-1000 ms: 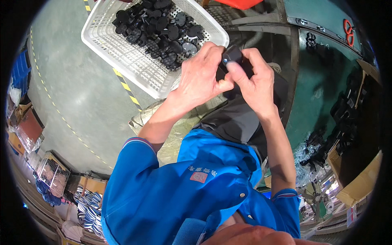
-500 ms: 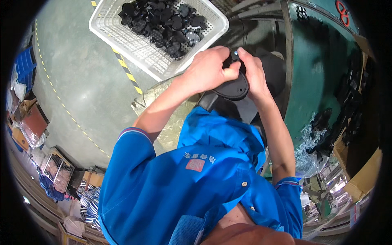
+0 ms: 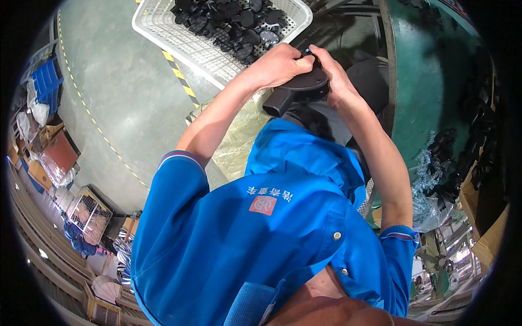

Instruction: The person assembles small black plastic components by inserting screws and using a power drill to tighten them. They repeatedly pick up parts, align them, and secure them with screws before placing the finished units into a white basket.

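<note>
Both my hands hold a black plastic part (image 3: 305,82), a rounded disc-like body with a short hollow tube sticking out toward my left. My left hand (image 3: 278,66) grips it from the far left, thumb bent over the top edge. Along the right side, my right hand (image 3: 338,80) has its thumb and fingers closed round it. The far end of the part is mostly covered by my fingers, with a tiny shiny spot at the fingertips. Just beyond my left hand stands a white plastic basket (image 3: 182,42), holding many small round black parts (image 3: 231,27).
To my right is a green tabletop (image 3: 416,98) with loose metal springs (image 3: 423,168), dark parts (image 3: 470,157) and a cardboard box (image 3: 492,247). A yellowish sack (image 3: 236,144) lies below my left forearm. Farther left are a blue crate (image 3: 48,89) and striped tape (image 3: 182,79) on the floor.
The black part has tilted, so its tube's open end now faces me. Both hands keep hold of it and appear slightly higher; the whole view has shifted too.
</note>
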The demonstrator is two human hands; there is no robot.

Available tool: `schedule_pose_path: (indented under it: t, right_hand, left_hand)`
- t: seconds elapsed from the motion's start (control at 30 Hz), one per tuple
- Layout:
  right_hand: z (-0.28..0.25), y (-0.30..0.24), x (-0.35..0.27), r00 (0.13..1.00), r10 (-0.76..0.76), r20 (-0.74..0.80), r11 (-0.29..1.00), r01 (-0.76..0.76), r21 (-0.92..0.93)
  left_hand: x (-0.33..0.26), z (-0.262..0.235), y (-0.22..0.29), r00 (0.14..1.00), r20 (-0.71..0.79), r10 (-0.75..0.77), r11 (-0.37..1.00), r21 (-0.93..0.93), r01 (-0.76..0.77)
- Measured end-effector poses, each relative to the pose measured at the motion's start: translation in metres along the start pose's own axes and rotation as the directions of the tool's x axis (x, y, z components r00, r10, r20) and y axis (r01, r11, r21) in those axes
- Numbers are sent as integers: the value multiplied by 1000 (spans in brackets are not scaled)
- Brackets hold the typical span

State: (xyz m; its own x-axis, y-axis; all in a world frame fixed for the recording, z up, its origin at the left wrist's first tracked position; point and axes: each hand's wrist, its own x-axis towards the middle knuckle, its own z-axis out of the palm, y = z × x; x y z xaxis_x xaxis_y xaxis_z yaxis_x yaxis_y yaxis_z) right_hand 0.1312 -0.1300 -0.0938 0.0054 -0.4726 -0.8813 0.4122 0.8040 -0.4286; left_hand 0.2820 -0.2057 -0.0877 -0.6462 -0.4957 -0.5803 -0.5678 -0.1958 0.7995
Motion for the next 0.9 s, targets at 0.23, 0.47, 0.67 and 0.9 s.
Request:
schedule_pose_path:
  t: [0.23,0.47,0.67,0.9]
  right_hand:
    - [-1,13,13,984,-21,179,985,-10,169]
    - [-6,21,11,916,-203,346,978,172,118]
    - [-7,20,8,929,-258,266,966,254,49]
    - [-29,2,-57,933,-335,-134,942,329,-66]
  left_hand:
    - [-8,2,0,995,-43,-86,996,-4,86]
    - [-19,6,-11,983,-164,-81,997,1,82]
    - [-25,14,-9,976,-212,-53,998,-30,48]
    - [-11,34,47,978,0,207,960,192,-203]
